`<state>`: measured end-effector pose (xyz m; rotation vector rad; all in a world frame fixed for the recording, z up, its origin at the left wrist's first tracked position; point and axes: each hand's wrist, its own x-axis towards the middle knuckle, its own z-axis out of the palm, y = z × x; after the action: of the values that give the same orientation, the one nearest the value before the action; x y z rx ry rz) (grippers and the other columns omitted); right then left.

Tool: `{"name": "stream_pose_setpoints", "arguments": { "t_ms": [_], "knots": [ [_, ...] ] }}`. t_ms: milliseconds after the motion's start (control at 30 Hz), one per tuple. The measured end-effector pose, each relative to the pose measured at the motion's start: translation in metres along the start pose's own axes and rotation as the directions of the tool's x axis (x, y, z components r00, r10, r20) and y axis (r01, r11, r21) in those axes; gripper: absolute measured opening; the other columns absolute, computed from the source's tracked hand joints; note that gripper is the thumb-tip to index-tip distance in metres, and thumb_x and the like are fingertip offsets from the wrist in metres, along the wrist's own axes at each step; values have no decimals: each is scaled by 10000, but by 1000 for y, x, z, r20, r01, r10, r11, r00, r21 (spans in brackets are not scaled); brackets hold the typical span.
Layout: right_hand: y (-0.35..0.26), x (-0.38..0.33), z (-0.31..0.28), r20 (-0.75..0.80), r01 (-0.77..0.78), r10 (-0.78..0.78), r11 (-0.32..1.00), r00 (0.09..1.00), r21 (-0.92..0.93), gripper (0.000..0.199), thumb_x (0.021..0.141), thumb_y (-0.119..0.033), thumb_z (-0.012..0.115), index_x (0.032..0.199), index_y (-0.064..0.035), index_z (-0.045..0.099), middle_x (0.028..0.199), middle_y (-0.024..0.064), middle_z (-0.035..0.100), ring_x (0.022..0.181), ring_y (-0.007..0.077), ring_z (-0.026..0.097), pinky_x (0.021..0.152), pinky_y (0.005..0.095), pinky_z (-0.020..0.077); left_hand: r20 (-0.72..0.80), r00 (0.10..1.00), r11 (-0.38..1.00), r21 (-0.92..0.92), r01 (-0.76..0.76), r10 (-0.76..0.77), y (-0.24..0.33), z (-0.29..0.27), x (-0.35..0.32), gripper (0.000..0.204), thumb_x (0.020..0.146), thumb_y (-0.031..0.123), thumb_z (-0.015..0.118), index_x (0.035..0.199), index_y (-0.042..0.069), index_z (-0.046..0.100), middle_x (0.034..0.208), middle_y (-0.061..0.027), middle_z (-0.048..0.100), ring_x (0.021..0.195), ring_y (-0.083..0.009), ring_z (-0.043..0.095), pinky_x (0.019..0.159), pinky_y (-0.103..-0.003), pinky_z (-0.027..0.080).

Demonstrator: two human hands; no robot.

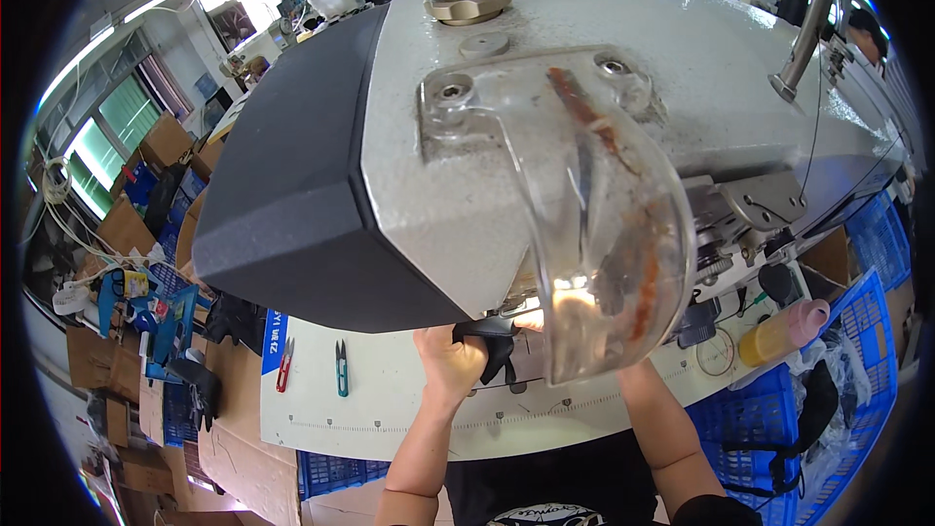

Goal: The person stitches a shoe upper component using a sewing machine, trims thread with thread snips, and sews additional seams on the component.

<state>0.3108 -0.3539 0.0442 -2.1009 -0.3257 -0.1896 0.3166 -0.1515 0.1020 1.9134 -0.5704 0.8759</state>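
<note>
A large white sewing machine head [448,166] with a dark grey end cover fills the middle of the view. Under its front edge, my left hand [452,358] is closed on a black fabric piece [495,343], whose loose end hangs over the white table. My right hand [635,378] reaches in from the right, behind the scratched clear guard [623,263]; its fingers are hidden there. A lit lamp shines through the guard near the sewing area. The needle cannot be made out.
Red-handled snips [284,366] and teal snips [342,370] lie left on the measuring-scaled table [390,424]. At the right stand a pink-capped bottle [779,333] and blue crates [881,331] with plastic bags and black material. Cardboard boxes crowd the left side.
</note>
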Motion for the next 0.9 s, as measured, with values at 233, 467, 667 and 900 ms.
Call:
{"name": "stream_pose_setpoints", "arguments": {
  "t_ms": [233, 467, 667, 900],
  "knots": [
    [2, -1, -7, 15, -24, 24, 998, 1000, -55, 656, 827, -428, 705, 1318, -63, 469, 1263, 146, 558, 1176, 298, 518, 1039, 498, 367, 17, 1000, 997, 74, -18, 17, 10, -6, -15, 382, 568, -143, 552, 874, 28, 703, 858, -100, 684, 767, -241, 644, 660, -319, 462],
    [8, -17, -6, -7, -36, 35, 991, 999, -127, 675, 821, -436, 711, 1327, -65, 461, 1269, 144, 556, 1182, 292, 515, 1047, 493, 361, -11, 988, 987, 46, -154, 155, 15, -6, -26, 370, 562, -82, 627, 877, 84, 724, 952, -58, 686, 788, -192, 627, 793, -313, 387],
    [11, -24, -3, -30, -42, 38, 985, 999, -170, 692, 815, -442, 715, 1335, -67, 454, 1274, 143, 554, 1187, 287, 513, 1054, 488, 356, 42, 995, 996, -7, -91, 91, 2, -8, -13, 465, 513, -148, 555, 862, 92, 747, 760, -81, 647, 657, -223, 595, 543, -287, 429],
    [12, -26, 3, -36, -43, 37, 978, 999, -202, 712, 809, -449, 721, 1344, -69, 446, 1280, 142, 552, 1193, 281, 510, 1061, 483, 350, 209, 976, 997, -36, 73, -63, -15, -20, -14, 184, 654, -14, 727, 812, 70, 688, 829, -65, 718, 723, -210, 674, 681, -270, 498]
  ]
}}
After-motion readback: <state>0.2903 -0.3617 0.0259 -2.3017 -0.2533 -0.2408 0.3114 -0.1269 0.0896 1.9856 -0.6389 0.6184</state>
